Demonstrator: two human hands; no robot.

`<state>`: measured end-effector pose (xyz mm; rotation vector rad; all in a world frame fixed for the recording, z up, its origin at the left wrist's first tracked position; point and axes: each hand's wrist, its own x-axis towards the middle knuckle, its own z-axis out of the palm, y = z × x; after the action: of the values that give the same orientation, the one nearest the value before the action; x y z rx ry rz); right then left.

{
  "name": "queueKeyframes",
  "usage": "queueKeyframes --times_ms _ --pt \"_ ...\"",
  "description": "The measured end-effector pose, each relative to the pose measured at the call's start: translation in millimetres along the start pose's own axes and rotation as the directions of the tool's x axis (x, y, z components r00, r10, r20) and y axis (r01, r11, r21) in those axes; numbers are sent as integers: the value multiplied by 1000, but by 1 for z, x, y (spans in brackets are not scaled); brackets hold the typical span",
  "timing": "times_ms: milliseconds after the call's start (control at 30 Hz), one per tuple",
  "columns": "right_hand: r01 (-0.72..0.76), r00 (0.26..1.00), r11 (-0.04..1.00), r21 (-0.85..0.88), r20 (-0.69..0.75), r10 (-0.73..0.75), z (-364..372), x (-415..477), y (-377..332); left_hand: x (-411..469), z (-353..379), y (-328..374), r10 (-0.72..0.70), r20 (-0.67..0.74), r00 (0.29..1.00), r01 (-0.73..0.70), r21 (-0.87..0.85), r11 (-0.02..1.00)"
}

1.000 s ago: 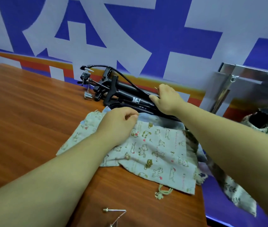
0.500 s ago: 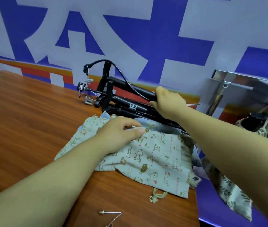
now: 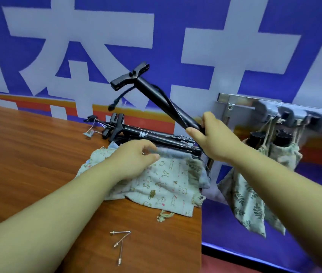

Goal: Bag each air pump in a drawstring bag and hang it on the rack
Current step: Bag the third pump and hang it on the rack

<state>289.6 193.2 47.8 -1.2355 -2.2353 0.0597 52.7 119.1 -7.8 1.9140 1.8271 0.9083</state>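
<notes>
Grips black air pump (image 3: 156,95) in right hand (image 3: 213,138), fingers wrapped round barrel, handle tilted up, pinches edge of cat-print drawstring bag (image 3: 168,186) with left hand (image 3: 134,158).

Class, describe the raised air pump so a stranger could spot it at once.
Find the wooden table, then the pile of black pumps lying at its far edge by the blue wall. One pump slants up from there, gripped by the right hand. It alone tilts upward, T-handle in the air.
</notes>
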Motion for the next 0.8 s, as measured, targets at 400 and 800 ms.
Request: queueKeyframes --times_ms 400,800 --pt "-226 972 904 363 21 235 0 -140 44 -32 80 78 -192 117 974 146 319 937" --pt "-285 952 777 561 69 299 8 -144 22 -61 38 58 -174 -68 982 175 13 984"
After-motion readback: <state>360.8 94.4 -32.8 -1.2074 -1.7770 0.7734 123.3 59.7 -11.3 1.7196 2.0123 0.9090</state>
